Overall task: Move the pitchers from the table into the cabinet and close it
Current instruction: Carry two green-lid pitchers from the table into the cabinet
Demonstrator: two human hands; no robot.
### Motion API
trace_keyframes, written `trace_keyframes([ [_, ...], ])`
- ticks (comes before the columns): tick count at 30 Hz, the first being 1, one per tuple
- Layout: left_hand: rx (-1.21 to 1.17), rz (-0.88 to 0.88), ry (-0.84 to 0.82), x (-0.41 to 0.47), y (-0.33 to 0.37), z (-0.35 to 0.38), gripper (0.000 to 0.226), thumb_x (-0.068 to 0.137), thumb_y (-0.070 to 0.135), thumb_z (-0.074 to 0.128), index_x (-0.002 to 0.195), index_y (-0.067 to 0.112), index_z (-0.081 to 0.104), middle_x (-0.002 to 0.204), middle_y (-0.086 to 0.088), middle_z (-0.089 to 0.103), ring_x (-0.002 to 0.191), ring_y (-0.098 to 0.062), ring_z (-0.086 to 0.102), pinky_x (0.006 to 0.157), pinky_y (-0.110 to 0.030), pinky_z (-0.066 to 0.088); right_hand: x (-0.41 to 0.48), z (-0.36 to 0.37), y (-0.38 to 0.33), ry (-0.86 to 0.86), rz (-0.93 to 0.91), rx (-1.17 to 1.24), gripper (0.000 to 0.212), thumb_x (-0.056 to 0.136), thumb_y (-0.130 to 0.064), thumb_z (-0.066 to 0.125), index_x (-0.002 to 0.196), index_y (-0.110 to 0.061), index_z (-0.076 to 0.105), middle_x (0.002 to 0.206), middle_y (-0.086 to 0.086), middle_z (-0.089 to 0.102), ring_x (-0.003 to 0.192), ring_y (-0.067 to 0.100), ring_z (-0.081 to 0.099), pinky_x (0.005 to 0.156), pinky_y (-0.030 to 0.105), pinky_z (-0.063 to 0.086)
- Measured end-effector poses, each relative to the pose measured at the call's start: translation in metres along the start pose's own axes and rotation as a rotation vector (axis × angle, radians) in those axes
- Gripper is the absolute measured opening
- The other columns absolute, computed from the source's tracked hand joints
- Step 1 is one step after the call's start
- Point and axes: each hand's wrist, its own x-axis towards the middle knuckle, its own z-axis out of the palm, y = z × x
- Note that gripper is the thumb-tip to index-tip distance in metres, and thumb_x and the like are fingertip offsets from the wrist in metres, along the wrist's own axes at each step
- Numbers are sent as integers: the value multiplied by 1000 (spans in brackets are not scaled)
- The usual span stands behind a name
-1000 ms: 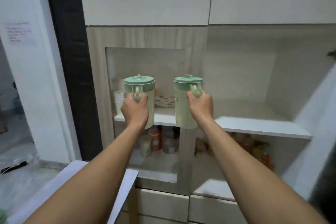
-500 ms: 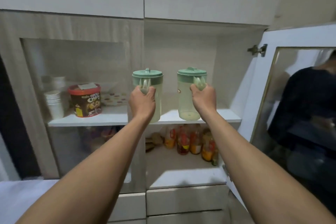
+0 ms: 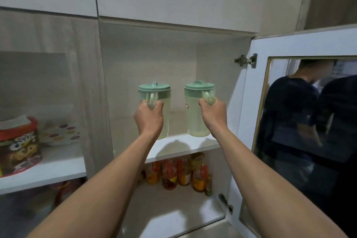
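Both pitchers are at the open cabinet compartment — this is the placing step. The left hand [image 3: 149, 120] has its fingers wrapped tight around the handle of the left pitcher [image 3: 155, 102], and the right hand [image 3: 212, 114] grips the handle of the right pitcher [image 3: 197, 110] the same way. The two pale green pitchers stand upright, side by side but apart, over the white shelf [image 3: 177, 147]. The right one looks down on the shelf or just above it; the left one's base is hidden behind the wrist, so I cannot tell.

Next, I judge, both need settling flat and far enough back to clear the door — then the fingers let go. The glass door [image 3: 301, 121] stands swung out to the right and has yet to be closed.
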Motion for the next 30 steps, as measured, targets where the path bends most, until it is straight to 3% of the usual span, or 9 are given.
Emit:
trace_keyframes([
  [3, 18, -17, -21, 22, -11, 26, 22, 89, 29, 58, 81, 9, 63, 65, 2, 57, 59, -17, 51, 54, -31, 31, 26, 10, 13, 32, 10, 5, 19, 85, -26, 61, 68, -19, 60, 65, -2, 61, 59, 14, 55, 54, 28, 40],
  [8, 47, -33, -23, 59, -33, 69, 28, 88, 34, 56, 84, 8, 66, 71, -5, 59, 69, -28, 51, 64, -29, 32, 69, 27, 41, 71, 36, 4, 25, 85, -24, 60, 62, -21, 51, 53, -8, 49, 47, 10, 43, 49, 27, 32],
  [13, 35, -47, -26, 90, -60, 126, 30, 86, 33, 58, 77, 6, 65, 63, -4, 58, 69, -29, 55, 65, -30, 35, 127, 50, 86, 109, 64, 5, 20, 82, -29, 62, 65, -20, 57, 55, -7, 53, 50, 12, 48, 57, 29, 37],
  [17, 7, -77, 12, 114, -88, 171, 27, 85, 33, 59, 84, 7, 67, 77, -7, 65, 75, -28, 59, 68, -30, 42, 173, 71, 128, 117, 51, 31, 14, 83, -28, 64, 74, -18, 65, 65, -3, 62, 58, 16, 55, 60, 29, 42],
  [20, 44, -87, -6, 132, -110, 212, 20, 88, 28, 56, 85, 10, 64, 75, -5, 61, 73, -29, 55, 66, -29, 37, 213, 87, 161, 77, 62, 38, 11, 85, -26, 64, 79, -17, 67, 69, -2, 65, 62, 16, 59, 59, 29, 46],
  [23, 193, -90, -14, 151, -132, 248, 23, 92, 31, 51, 87, 10, 60, 81, -5, 58, 73, -26, 52, 67, -28, 35, 252, 105, 192, 32, 93, 46, 18, 85, -20, 62, 68, -19, 58, 60, -4, 56, 53, 13, 50, 52, 26, 37],
  [30, 153, -50, 22, 194, -186, 322, 19, 91, 22, 56, 80, 7, 57, 78, -4, 59, 72, -23, 52, 66, -29, 34, 321, 151, 257, -49, 47, 98, 36, 82, -8, 61, 58, -21, 39, 51, -7, 40, 50, 12, 37, 53, 28, 33],
])
